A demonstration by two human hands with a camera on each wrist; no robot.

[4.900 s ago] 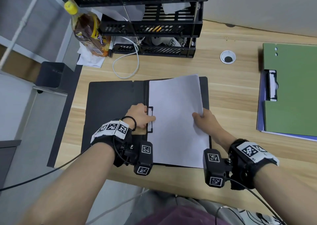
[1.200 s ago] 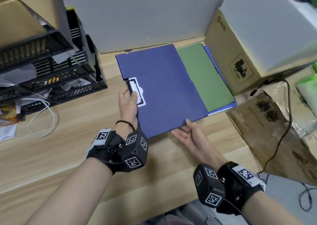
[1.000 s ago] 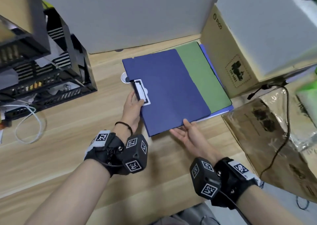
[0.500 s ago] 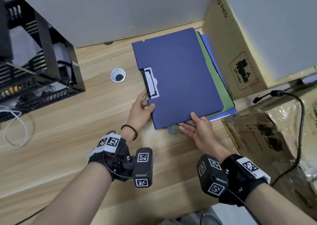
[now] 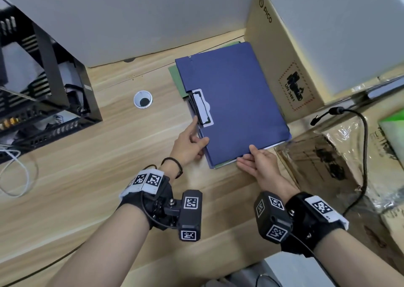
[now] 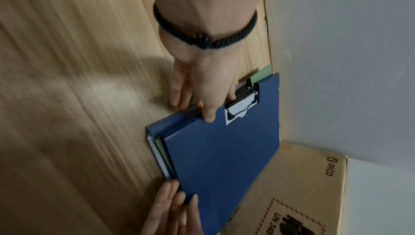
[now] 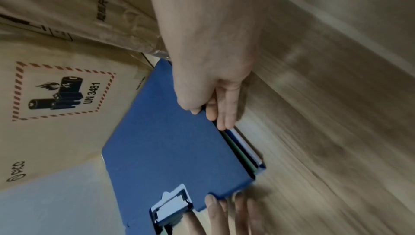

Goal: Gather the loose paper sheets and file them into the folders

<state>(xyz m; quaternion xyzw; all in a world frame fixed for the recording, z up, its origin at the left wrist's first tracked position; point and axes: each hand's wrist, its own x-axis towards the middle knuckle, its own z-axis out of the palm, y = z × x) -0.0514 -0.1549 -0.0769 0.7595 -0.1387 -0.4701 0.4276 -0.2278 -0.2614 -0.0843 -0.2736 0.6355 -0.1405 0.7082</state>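
Note:
A dark blue folder (image 5: pixel 234 105) with a metal clip (image 5: pixel 202 107) lies on top of a stack at the desk's back right. Under it a green folder (image 5: pixel 176 79) pokes out at the far left corner, and a lower blue folder with white sheets (image 7: pixel 244 144) shows at the near edge. My left hand (image 5: pixel 190 144) lies against the spine side, fingers straight beside the stack, thumb on the cover, index by the clip. My right hand (image 5: pixel 255 162) pinches the blue folder's near edge, thumb on top. No loose sheets are in view.
A cardboard box (image 5: pixel 284 52) stands tight against the stack's right side, and the wall is just behind. A black tray rack (image 5: pixel 43 79) sits at the left, a cable hole (image 5: pixel 142 98) between. Plastic-wrapped cardboard (image 5: pixel 328 159) and a black cable (image 5: pixel 363 155) lie to the right.
The blue folder has slid right over the green one until it nearly covers it. My right thumb has come onto the cover, and my left hand has moved to the spine side.

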